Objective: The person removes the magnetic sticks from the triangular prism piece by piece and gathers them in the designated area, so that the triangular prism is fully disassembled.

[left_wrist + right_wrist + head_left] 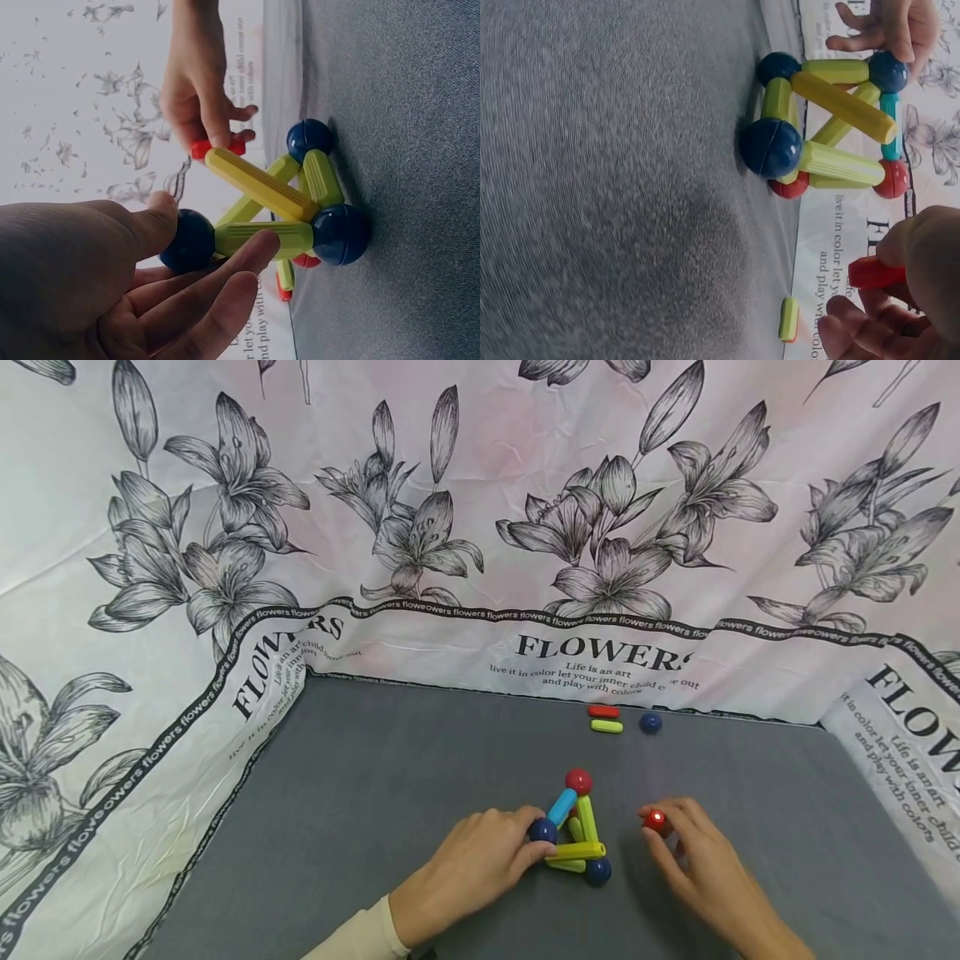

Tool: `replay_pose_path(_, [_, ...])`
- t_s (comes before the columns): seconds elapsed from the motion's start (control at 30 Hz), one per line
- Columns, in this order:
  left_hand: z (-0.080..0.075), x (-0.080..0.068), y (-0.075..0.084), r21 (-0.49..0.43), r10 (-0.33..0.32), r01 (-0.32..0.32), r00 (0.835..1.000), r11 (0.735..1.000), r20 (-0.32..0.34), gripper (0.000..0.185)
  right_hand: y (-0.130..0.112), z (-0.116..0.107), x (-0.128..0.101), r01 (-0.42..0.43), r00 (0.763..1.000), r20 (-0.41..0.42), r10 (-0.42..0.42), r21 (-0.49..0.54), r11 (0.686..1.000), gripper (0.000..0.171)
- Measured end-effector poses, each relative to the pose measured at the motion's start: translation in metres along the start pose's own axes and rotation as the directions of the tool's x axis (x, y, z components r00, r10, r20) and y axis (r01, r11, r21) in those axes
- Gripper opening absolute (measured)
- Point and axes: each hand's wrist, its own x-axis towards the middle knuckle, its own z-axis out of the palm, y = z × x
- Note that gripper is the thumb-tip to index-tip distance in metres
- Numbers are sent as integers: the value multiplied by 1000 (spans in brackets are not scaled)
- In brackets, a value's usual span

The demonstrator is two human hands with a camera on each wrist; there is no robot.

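Item, left hand (487, 860): thumb and fingers pinch a glossy dark blue ball (543, 832), corner at the frame's 9 o'clock in the head view.

Item, right hand (705, 864): thumb and fingers grasp a short red faceted rod (874, 272), apart from the frame at its 3 o'clock.

Item, ball-and-rod frame (587, 818), apparently plastic: standing between the hands. We list a glossy red ball (579, 781) at 12, a second dark blue ball (597, 871) at 5, and a faceted yellow rod (844, 107) slanting up to a free end.

Step, as we judge it: steadying the frame while a further rod is offered up. The next move seems to call for a firm left hold and careful alignment of the red rod's end.

Loose stock, towards 1 o'clock: another red rod (603, 712), a lime-green rod (607, 726), a dark blue ball.

Writing, on the white lily-printed cloth (450, 652): we read "FLOWERS", "Life is an art", "and play with colors"; border band (480, 613), "flowers" repeated. We find no legible brand on the pieces.
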Motion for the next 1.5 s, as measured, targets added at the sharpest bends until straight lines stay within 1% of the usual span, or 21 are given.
replay_pose_path(0.07, [0, 0, 0, -2, -2, 2, 1000, 1000, 1, 35, 2, 0, 3, 6, 1000, 5, -6, -29, 1000, 40])
replay_pose_path(0.2, [-1, 0, 0, 3, -6, 6, 1000, 1000, -3, 35, 8, -3, 10, 77, 997, -24, -80, -108, 991, 76])
replay_pose_path(0.23, [-1, 0, 0, -1, -7, 7, 1000, 1000, -3, 35, 9, -3, 12, 89, 995, -26, -93, -123, 988, 82])
replay_pose_path(0.3, [-1, 0, -1, 1, -8, 8, 1000, 1000, -5, 35, 12, -5, 17, 119, 992, -33, -125, -143, 983, 89])
replay_pose_path(0.33, [-1, 0, -1, -3, -11, 11, 1000, 1000, -4, 35, 12, -5, 19, 124, 991, -27, -129, -151, 981, 89])
replay_pose_path(0.43, [-1, 0, -2, 2, -6, 6, 1000, 1000, -8, 34, 16, -6, 30, 127, 992, -6, -129, -150, 981, 77])
replay_pose_path(0.57, [-2, 0, -2, -1, -4, 4, 1000, 1000, -8, 33, 20, -4, 45, 121, 993, 6, -121, -119, 986, 50])
replay_pose_path(0.7, [-1, -2, -3, -4, -12, 12, 1000, 1000, 3, 34, 25, -2, 59, 101, 995, 23, -99, -123, 987, 35])
replay_pose_path(0.77, [-2, -1, -3, -8, -17, 17, 1000, 1000, 9, 34, 27, 0, 67, 85, 996, 44, -79, -145, 986, 33])
replay_pose_path(0.87, [-2, -1, -3, -15, -23, 24, 1000, 1000, 16, 33, 32, 5, 81, 85, 994, 86, -70, -186, 979, 30])
replay_pose_path(1.0, [-1, -1, -3, -20, -30, 31, 999, 999, 21, 34, 39, 15, 98, 107, 989, 120, -83, -210, 972, 26])
replay_pose_path(1.1, [0, -1, -4, -23, -33, 33, 999, 999, 21, 34, 46, 24, 109, 120, 988, 127, -93, -224, 967, 24])
replay_pose_path(1.27, [1, -1, -3, -19, -34, 35, 999, 999, 25, 34, 55, 37, 120, 110, 987, 145, -76, -245, 963, 21])
replay_pose_path(1.5, [0, -1, -2, -24, -33, 34, 999, 999, 27, 32, 67, 48, 131, 79, 983, 180, -33, -260, 962, 22])
